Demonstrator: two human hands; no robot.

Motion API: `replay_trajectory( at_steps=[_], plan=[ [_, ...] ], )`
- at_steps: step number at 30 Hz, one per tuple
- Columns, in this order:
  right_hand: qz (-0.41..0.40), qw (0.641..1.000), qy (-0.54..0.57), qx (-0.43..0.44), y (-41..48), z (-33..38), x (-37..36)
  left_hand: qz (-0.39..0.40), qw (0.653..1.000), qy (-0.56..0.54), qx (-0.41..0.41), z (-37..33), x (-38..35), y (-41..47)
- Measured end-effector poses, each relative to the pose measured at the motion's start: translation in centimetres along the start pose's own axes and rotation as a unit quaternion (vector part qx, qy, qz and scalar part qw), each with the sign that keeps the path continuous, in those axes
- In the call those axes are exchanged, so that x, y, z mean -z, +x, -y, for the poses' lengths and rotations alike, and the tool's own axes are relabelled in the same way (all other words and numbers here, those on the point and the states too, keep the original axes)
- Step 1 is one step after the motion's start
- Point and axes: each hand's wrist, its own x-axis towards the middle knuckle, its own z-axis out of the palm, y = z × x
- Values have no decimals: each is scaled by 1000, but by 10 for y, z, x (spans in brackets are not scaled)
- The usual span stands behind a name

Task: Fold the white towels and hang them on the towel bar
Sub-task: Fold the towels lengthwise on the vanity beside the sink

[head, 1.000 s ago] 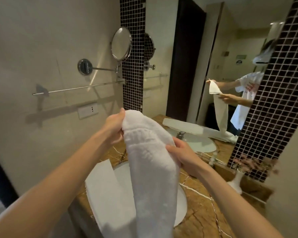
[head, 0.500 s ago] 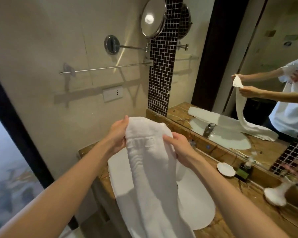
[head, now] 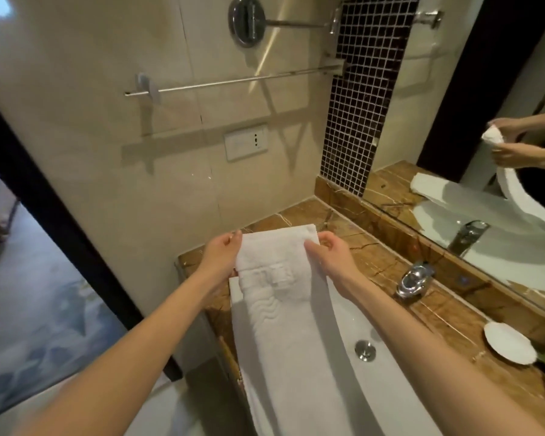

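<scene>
A long white towel (head: 283, 325), folded lengthwise into a narrow strip, hangs from my two hands over the left part of the sink. My left hand (head: 222, 256) grips its left top edge and my right hand (head: 328, 256) pinches its right top edge. The towel's lower end runs out of view at the bottom. Another white towel (head: 236, 286) lies flat beneath it on the counter, mostly covered. The chrome towel bar (head: 233, 80) is mounted on the beige wall, above and beyond my hands, with nothing on it.
A white basin (head: 400, 382) with a drain sits in the brown marble counter (head: 372, 256), chrome faucet (head: 414, 278) behind. A white dish (head: 508, 341) lies at right. Wall socket (head: 246, 141) under the bar. The mirror (head: 485, 152) stands at right, a dark doorway (head: 44, 199) at left.
The view has tilted down and left. My hands have lowered the towel's top edge toward the counter's back corner, both still holding it.
</scene>
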Motion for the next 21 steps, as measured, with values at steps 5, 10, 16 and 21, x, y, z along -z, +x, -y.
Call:
replay_trajectory(
  at_steps=[5,10,16,21],
  plan=[
    [2,1000,-19,-3,31,-22,-25,-47,998,21,24,36,5,23],
    [32,998,-46,-33,56,-55,-51,-88,995,49,-14,73,6,42],
    [57,988,-72,-120,82,-100,-77,-82,993,82,11,127,-4,77],
    [47,979,-89,-176,103,-131,-95,-77,992,83,50,168,-9,100]
  ],
)
